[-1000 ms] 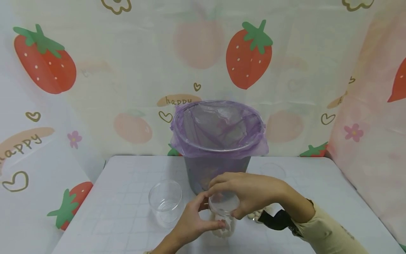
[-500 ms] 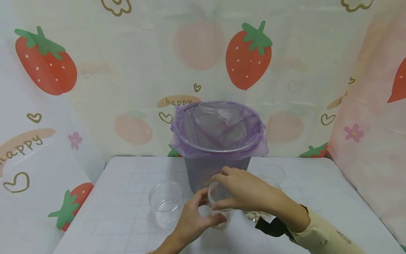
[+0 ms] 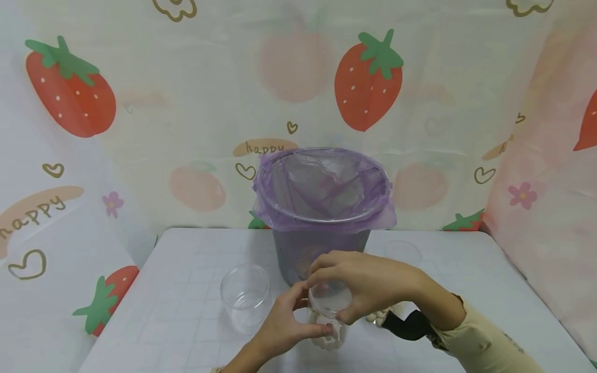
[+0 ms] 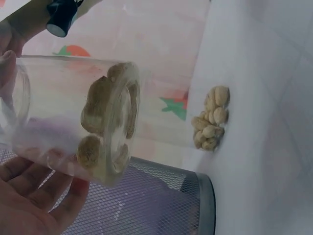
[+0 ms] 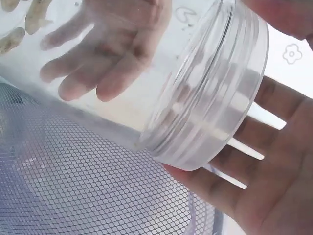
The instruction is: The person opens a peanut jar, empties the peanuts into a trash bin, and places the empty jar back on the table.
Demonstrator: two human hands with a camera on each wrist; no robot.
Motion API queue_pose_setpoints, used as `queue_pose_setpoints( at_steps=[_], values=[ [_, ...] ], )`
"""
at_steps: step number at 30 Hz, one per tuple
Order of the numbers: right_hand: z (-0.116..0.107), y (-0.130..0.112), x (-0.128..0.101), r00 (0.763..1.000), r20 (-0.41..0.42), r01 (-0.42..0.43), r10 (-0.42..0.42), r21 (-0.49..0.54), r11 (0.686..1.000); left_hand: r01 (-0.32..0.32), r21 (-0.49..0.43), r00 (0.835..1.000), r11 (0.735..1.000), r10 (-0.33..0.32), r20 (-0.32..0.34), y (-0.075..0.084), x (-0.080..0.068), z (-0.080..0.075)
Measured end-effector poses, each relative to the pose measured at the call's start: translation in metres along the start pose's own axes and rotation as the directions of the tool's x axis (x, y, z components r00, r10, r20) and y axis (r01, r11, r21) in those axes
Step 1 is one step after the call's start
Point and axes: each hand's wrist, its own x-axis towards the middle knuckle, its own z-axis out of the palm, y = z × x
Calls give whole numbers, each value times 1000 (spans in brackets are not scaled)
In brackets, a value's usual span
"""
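Observation:
A clear jar (image 3: 329,339) is held just above or on the table, before the bin. Several tan pieces (image 4: 95,107) that look like peanuts in shells lie at its bottom. My left hand (image 3: 285,325) holds the jar's body, thumb on the near side and fingers around the far side. From above, my right hand (image 3: 370,277) grips the clear lid (image 5: 210,98), thumb and fingers spread on its rim. The lid sits on the jar's mouth. A small heap of similar tan nuts (image 4: 211,117) lies on the table, partly hidden by my right wrist in the head view.
A mesh bin (image 3: 322,248) lined with a purple bag (image 3: 322,220) stands just behind the hands. Another clear jar (image 3: 244,295), without a lid, is on the left. A faint clear round thing (image 3: 403,252) lies right of the bin, on the white table (image 3: 186,290).
My right hand turned with the lid half a second ago, its wrist shifting, and is now back near its earlier pose. The left hand keeps its hold on the jar.

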Motion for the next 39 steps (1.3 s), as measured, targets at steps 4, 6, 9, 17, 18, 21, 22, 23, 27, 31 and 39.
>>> queue_pose_setpoints(
  at_steps=[4,6,9,17,18,21,22,23,27,31,39],
  values=[
    [0,1,-1,1000,22,16,-16,4,1000,-13,14,1000,1000,13,-8,-1,0,0],
    [2,1,0,1000,17,7,-7,10,1000,-9,12,1000,1000,9,-15,-1,0,1],
    [5,1,0,999,1,-33,33,20,999,12,10,1000,1000,-12,-26,-1,0,2],
    [-1,1,-3,990,-136,43,-45,-19,999,36,14,999,999,-35,-33,-2,-1,2],
    [-3,2,-4,985,-161,53,-56,-22,998,36,16,999,999,-35,-34,-2,-1,2],
    [-12,3,-7,977,-206,45,-49,-28,999,25,17,999,1000,-24,-39,-3,0,0],
    [-14,4,-8,976,-212,34,-40,-32,999,20,16,999,1000,-19,-41,-3,0,0],
    [-16,5,-9,977,-211,18,-25,-36,999,8,16,999,1000,-7,-41,-4,0,-1],
    [-21,6,-13,980,-196,-31,25,-31,999,-5,10,999,1000,5,-40,-4,0,-1],
    [-24,8,-15,979,-200,-40,35,-23,999,26,-4,998,1000,-26,-53,-3,-1,-1],
    [-27,11,-17,976,-213,-40,36,-17,999,19,-4,997,1000,-20,-73,-2,0,-1]
  ],
)
